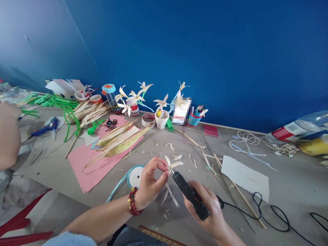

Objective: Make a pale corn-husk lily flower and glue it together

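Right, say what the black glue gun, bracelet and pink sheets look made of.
Black glue gun: probably plastic, semi-matte, with faint sheen. Bracelet: glossy beads, perhaps glass or stone, showing small highlights. Pink sheets: likely matte paper, thin with straight edges.

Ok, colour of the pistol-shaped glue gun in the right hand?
Black; the glue gun shows best in the head view.

Glue gun (190, 195) right of flower (176, 164); husks (121, 141) left, on paper (83, 167).
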Demonstrator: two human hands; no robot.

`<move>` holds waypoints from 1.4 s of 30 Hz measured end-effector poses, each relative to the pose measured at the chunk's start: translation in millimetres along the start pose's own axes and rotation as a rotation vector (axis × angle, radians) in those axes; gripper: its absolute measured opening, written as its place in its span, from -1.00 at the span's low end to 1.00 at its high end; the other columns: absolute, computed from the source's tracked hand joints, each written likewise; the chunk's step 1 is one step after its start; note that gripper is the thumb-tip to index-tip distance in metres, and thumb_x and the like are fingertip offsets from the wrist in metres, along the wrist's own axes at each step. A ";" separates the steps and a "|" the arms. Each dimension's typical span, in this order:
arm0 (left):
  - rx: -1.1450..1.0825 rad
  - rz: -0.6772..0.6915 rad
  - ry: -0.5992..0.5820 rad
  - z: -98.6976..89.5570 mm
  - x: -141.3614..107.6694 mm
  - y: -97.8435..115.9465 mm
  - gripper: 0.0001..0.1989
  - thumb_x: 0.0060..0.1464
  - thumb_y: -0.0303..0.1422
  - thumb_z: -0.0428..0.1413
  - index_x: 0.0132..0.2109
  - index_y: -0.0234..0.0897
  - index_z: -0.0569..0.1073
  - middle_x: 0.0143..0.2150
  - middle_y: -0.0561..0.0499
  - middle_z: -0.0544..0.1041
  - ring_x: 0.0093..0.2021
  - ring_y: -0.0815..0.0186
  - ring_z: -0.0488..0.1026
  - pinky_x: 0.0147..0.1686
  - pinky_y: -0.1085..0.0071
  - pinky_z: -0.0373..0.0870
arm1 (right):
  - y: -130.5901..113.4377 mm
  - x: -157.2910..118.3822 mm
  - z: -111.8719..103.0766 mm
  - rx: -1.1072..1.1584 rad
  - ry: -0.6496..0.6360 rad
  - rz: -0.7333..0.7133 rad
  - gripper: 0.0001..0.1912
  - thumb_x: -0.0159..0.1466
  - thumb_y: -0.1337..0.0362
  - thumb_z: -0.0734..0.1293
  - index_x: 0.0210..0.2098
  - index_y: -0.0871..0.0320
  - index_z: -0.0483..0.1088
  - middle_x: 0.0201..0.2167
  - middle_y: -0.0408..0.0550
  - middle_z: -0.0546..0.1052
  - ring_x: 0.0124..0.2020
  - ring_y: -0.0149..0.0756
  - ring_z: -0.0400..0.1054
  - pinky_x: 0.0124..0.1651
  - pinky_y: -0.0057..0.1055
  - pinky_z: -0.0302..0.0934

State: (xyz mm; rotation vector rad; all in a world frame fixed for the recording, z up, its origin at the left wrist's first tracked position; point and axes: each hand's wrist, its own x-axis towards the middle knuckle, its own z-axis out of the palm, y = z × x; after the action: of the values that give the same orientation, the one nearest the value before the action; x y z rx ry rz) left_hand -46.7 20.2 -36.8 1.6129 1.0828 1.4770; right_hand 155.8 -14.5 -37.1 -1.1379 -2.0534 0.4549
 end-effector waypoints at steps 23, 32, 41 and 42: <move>-0.029 -0.008 -0.001 -0.4 1.7 2.3 -0.88 0.17 -0.42 0.12 -0.35 -0.24 0.37 -0.34 0.00 0.46 -0.29 0.29 0.40 -0.23 0.37 0.31 | -1.9 3.2 -2.3 -0.012 -0.015 -0.035 -0.91 0.27 0.33 0.23 -0.24 0.05 0.20 -0.56 -0.22 0.33 -0.60 -0.33 0.28 -0.52 -0.47 0.13; -0.037 -0.028 -0.020 -1.2 0.6 0.7 -0.88 0.18 -0.46 0.11 -0.34 -0.24 0.36 -0.33 0.01 0.43 -0.27 0.31 0.38 -0.20 0.38 0.29 | -1.2 4.4 -1.9 -0.010 -0.035 -0.021 -0.93 0.26 0.33 0.23 -0.28 0.05 0.20 -0.56 -0.22 0.35 -0.60 -0.33 0.29 -0.51 -0.48 0.12; -0.121 -0.112 -0.016 -6.2 -3.0 -3.8 -0.88 0.21 -0.41 0.09 -0.34 -0.24 0.39 -0.28 0.01 0.40 -0.25 0.31 0.35 -0.20 0.40 0.26 | 0.9 6.8 -9.7 -0.163 0.045 0.029 -0.97 0.30 0.32 0.17 -0.27 0.07 0.21 -0.58 -0.20 0.37 -0.60 -0.30 0.29 -0.53 -0.46 0.07; -0.143 -0.136 -0.009 -6.8 -3.0 -6.4 -0.89 0.21 -0.40 0.10 -0.33 -0.24 0.40 -0.29 0.02 0.39 -0.25 0.32 0.34 -0.20 0.41 0.25 | 0.8 6.2 -13.9 -0.183 0.042 0.029 -0.97 0.29 0.31 0.16 -0.27 0.07 0.22 -0.57 -0.17 0.39 -0.59 -0.29 0.31 -0.52 -0.46 0.08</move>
State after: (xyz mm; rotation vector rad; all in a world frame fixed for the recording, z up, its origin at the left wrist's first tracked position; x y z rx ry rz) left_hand -54.3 19.9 -42.9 1.4183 1.0366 1.4229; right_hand 164.5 -9.4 -25.6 -1.2747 -2.0770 0.2585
